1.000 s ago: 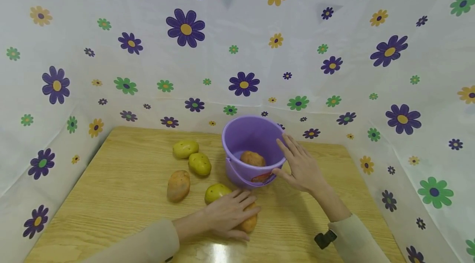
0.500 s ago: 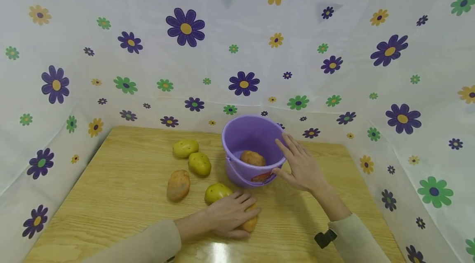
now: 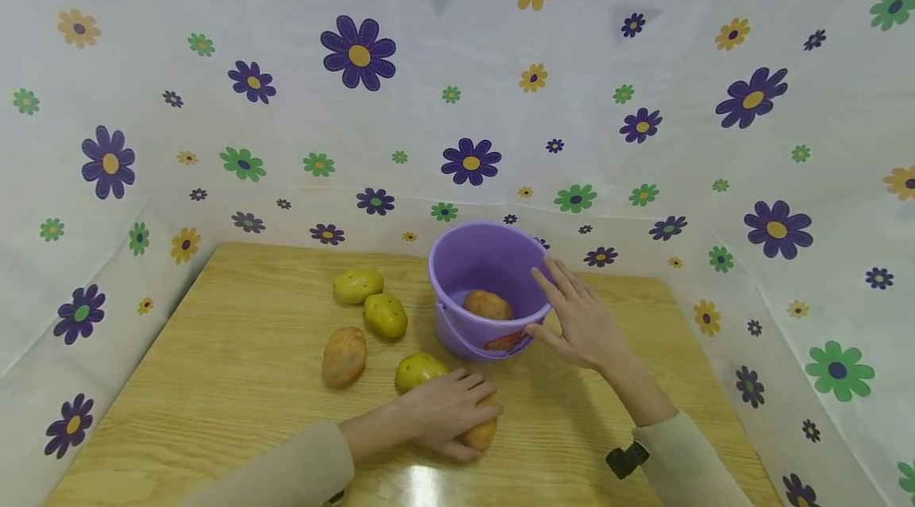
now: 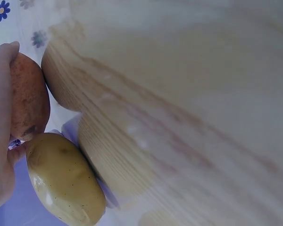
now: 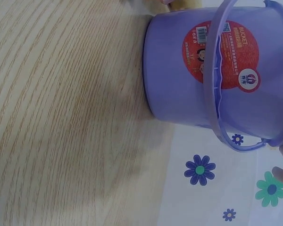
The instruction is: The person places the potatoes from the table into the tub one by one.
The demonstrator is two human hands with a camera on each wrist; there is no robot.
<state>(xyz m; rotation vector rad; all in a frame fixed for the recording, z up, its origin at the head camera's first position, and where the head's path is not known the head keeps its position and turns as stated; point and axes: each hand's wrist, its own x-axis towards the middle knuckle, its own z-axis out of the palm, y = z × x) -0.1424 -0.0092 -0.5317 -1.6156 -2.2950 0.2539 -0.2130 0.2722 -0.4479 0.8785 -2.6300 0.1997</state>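
A brown potato point(image 3: 480, 431) is held under the left hand point(image 3: 443, 412), its fingers and thumb curved around it, low over a wooden table point(image 3: 236, 348), in front of a purple bucket point(image 3: 493, 257). Just beyond that hand, a yellow-green potato point(image 3: 418, 373) is seen on the tabletop; whether the two touch cannot be told. The right hand point(image 3: 586, 328) is laid at the right side of the bucket's rim, its fingers extended and its thumb set wide of them. The bucket is stood upright, and inside it a second brown potato point(image 3: 488, 305) is seen. From the right wrist, a red label point(image 5: 243, 47) is shown on the bucket's wall, crossed by the lowered purple handle point(image 5: 210, 80). To the bucket's left, two more yellow-green potatoes point(image 3: 385, 315) are placed close together, with a third brown potato point(image 3: 344, 357) nearer the viewer. Pale sleeves point(image 3: 300, 467) are worn on both arms. The table is surrounded by a white flower-printed sheet point(image 3: 300, 118).
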